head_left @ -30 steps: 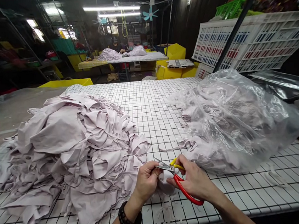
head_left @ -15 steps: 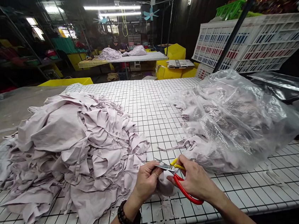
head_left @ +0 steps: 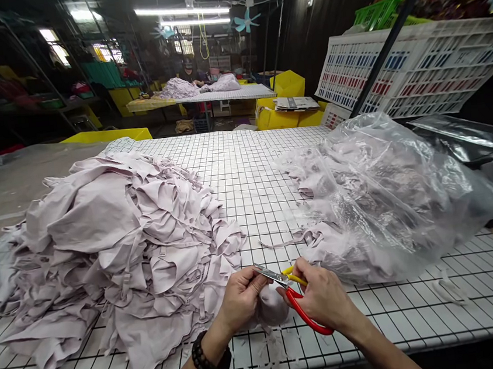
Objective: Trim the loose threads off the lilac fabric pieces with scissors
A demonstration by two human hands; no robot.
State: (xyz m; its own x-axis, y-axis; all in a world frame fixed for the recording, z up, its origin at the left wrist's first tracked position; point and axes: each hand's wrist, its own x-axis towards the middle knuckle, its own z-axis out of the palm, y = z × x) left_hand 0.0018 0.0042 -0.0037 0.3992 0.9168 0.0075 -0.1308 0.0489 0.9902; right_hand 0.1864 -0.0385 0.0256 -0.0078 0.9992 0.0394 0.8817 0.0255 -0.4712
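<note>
My right hand [head_left: 322, 294] is wrapped round a pair of scissors [head_left: 306, 313] with one red and one yellow handle. Their blades point left and reach the fingertips of my left hand [head_left: 243, 296], which wears a dark bead bracelet. Those fingers pinch a pale lilac garment [head_left: 273, 306] that hangs just above the table, partly hidden behind both hands. Small cut scraps [head_left: 274, 346] lie on the grid-patterned table beneath it. To the left rises a big heap of pale lilac garments [head_left: 101, 223].
On the right, more lilac garments lie under a clear plastic bag [head_left: 388, 193]. A loose strip [head_left: 451, 289] rests near the right front of the grid cloth [head_left: 244, 167]. Stacked white crates [head_left: 410, 67] stand behind. A person [head_left: 188, 72] is at a far table.
The scissor blades have come closer together near my left fingertips. Both hands stay almost in place, and the garment has shifted slightly. The view has moved a little.
</note>
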